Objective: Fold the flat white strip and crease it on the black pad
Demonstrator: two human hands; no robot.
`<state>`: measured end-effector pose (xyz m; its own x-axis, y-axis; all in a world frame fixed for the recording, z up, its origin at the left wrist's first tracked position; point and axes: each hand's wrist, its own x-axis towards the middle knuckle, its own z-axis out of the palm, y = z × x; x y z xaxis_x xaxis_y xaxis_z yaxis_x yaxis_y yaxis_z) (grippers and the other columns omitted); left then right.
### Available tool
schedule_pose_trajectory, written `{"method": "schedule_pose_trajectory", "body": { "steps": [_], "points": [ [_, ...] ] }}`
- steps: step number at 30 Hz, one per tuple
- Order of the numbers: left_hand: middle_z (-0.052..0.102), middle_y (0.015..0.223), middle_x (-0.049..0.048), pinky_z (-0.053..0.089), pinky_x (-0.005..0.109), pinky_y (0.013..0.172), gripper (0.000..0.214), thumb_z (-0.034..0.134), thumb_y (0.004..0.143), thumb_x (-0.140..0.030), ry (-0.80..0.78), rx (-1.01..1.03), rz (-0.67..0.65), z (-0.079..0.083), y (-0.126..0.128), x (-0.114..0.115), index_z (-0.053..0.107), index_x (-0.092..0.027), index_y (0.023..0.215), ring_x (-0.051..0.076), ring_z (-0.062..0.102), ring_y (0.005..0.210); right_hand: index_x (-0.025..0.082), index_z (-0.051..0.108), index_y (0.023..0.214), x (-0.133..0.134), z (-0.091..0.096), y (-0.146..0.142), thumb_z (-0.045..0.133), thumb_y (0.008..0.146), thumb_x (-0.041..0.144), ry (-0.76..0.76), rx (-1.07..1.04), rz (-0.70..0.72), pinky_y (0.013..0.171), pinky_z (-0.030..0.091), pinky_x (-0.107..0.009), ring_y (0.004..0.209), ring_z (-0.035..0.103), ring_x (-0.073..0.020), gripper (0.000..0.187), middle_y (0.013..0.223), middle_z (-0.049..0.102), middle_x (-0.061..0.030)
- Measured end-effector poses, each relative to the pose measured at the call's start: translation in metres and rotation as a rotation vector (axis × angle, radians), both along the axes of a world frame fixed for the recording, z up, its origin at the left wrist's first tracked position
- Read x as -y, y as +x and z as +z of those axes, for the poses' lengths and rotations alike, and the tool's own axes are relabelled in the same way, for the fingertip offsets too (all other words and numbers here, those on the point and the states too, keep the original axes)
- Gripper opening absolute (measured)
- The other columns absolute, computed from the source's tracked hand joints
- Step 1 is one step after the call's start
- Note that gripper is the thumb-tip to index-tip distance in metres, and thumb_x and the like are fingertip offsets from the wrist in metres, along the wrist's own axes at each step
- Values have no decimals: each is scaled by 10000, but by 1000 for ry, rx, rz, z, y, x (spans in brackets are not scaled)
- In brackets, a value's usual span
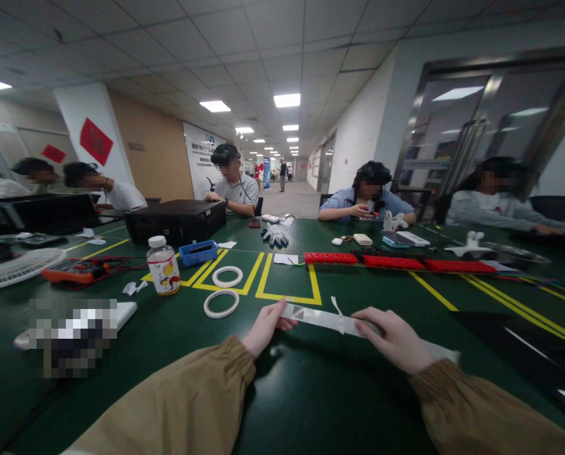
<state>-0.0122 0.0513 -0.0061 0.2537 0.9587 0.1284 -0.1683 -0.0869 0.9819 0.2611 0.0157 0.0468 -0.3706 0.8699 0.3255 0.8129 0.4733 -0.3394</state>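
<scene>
A long, flat, whitish strip (pixel 323 317) with a faint pattern stretches between my hands, just above the green table. Its left end is pinched by the thumb and fingers of my left hand (pixel 267 330). Farther along, my right hand (pixel 392 336) is closed round it, and the strip's other end comes out beneath that wrist. A small white tab (pixel 336 307) sticks up from the middle of the strip. Something dark shows under my right fingers; I cannot make out what. Beyond my left hand, two rolls of thin white tape, a nearer roll (pixel 206 309) and a farther roll (pixel 214 278), lie flat.
A white bottle (pixel 163 266), a blue tray (pixel 198 253) and an orange multimeter (pixel 76 270) stand at left. A black box (pixel 176 221) sits behind them. Red power strips (pixel 390 261) run across the right side, beyond yellow floor-style tape lines (pixel 289 301). Several people sit around the table.
</scene>
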Motion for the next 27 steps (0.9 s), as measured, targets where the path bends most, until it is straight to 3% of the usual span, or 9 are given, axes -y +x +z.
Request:
{"method": "schedule_pose_trajectory", "body": {
  "steps": [4,8,10,13,16,18,21,24,27],
  "points": [
    [652,667,60,431,238,599,555,578,703,-629,69,-53,13,2,0,2,644,-86,798,136,569,593,224,619,951,-2,-8,-3,402,880,358,67,31,34,734,435,-374,805,555,-199,265,899,608,-57],
    [653,659,52,444,240,600,500,631,690,-574,92,-93,30,7,0,6,651,-88,809,139,576,596,219,592,1031,1,-13,-8,446,860,329,207,0,-1,772,437,-379,912,533,-218,251,1005,575,-76],
    [648,647,50,449,242,596,482,631,693,-567,100,-71,84,8,0,6,647,-93,779,140,578,588,204,599,958,6,-15,-15,449,857,328,249,-31,9,763,440,-372,893,535,-219,220,975,578,-81],
    [637,629,47,456,245,592,463,644,689,-553,104,-6,174,8,-2,4,635,-96,762,136,574,570,201,587,809,17,-19,-29,405,881,344,154,-54,75,706,446,-352,770,548,-202,242,826,592,-66],
    [634,651,46,452,227,589,448,652,700,-525,86,72,191,5,-4,1,630,-92,812,124,568,581,210,587,829,21,-27,-40,365,901,378,-18,-120,94,736,453,-363,793,562,-205,288,841,604,-54],
    [633,672,40,446,208,590,434,668,697,-504,56,131,171,3,-6,-1,624,-95,836,111,562,598,210,577,972,17,-34,-42,398,877,417,-113,-255,57,836,443,-396,916,562,-226,289,945,608,-61],
    [621,672,22,438,192,594,434,703,666,-491,-6,209,146,3,-10,-3,614,-103,839,90,547,592,178,443,1198,6,-40,-36,483,790,515,-279,-635,-67,907,431,-416,1014,551,-254,530,1036,598,-93],
    [612,667,13,434,187,600,453,724,643,-488,-51,238,128,5,-14,-3,611,-103,853,81,539,587,195,372,1235,-3,-40,-29,572,712,554,-387,-1071,-202,799,500,-376,926,596,-249,665,1062,593,-98],
    [613,664,18,424,184,590,463,727,635,-493,-73,212,104,6,-18,-3,609,-99,848,77,528,575,239,477,1087,-6,-38,-25,694,642,478,-420,-1408,-242,633,518,-289,695,604,-168,549,955,614,-31]
  ]
}}
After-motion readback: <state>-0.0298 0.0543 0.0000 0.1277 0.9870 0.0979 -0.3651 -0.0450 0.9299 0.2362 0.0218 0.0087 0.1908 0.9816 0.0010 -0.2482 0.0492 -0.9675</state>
